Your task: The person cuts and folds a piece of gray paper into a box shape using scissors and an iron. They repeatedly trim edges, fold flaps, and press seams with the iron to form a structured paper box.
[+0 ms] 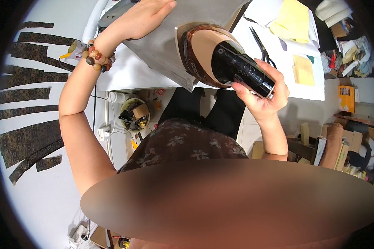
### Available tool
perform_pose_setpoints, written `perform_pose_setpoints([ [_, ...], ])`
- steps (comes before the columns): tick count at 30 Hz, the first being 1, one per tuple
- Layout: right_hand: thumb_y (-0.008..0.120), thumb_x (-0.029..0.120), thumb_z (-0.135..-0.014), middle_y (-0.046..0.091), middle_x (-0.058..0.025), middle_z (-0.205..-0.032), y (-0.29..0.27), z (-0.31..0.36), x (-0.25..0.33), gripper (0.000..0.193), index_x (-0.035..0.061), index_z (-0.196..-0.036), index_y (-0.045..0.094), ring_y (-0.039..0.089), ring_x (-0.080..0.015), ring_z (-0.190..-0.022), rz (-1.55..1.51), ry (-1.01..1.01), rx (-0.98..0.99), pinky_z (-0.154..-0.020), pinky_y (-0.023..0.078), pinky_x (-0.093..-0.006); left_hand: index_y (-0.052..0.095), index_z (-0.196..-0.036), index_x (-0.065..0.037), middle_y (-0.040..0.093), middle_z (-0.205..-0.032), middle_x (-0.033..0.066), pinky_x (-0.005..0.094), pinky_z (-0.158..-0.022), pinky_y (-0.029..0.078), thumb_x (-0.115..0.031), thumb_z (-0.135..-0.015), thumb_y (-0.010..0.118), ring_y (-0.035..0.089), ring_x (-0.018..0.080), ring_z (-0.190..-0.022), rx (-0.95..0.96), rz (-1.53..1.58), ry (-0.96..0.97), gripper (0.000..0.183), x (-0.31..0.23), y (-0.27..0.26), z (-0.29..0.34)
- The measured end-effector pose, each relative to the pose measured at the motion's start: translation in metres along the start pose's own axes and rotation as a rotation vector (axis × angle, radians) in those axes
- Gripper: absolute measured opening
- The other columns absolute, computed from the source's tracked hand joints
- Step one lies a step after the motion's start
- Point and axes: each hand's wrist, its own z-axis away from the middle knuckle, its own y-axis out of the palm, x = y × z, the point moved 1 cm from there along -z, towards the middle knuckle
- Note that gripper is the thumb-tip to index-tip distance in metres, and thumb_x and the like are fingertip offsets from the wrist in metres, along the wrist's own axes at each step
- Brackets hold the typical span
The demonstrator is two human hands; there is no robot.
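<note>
My right hand [268, 91] is wrapped round the black handle of a handheld steam iron [207, 52] with a brown and rose-gold body. The iron is over the near edge of a grey sheet of material [158, 50] on the white-covered table; I cannot tell whether its soleplate touches the sheet. Farther off to the left, my left hand [147, 16] is stretched flat over the same sheet, holding nothing I can see. A beaded bracelet [97, 56] circles that wrist. The sheet's near corner hangs a little over the table edge.
Black-handled scissors [262, 47] and yellow pieces [293, 20] lie to the right of the iron. Dark patterned fabric strips [29, 95] are spread on the left. A bin [131, 120] with scraps stands below the table. Piled cloth [357, 56] is at the far right.
</note>
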Motion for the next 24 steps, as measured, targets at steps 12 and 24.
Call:
perform_pose_setpoints([
  [12,0.095,0.031,-0.066,0.074,-0.0149,-0.087,0.019,0.031,-0.005,0.066,-0.0055,-0.109,0.063,0.075,-0.0223,-0.079,-0.102,0.132,-0.12,-0.07,0.061,-0.0304,0.028,-0.158,-0.013,0.012,-0.164,0.0256,0.0497,-0.124,0.007,-0.034,-0.109,0.029,0.005,0.0475,-0.151,0.027,0.022,-0.046,0.053,-0.002,-0.001,0.002],
  [24,0.089,0.014,-0.075,0.074,-0.0096,-0.091,-0.026,-0.001,-0.002,0.047,-0.0038,-0.112,0.066,0.071,-0.0147,-0.084,-0.24,0.364,-0.148,-0.079,0.059,-0.028,0.034,-0.151,0.004,0.027,-0.158,0.0287,0.048,-0.125,0.012,-0.023,-0.105,0.038,0.015,0.044,-0.151,-0.022,-0.139,0.284,0.054,-0.038,-0.011,-0.029],
])
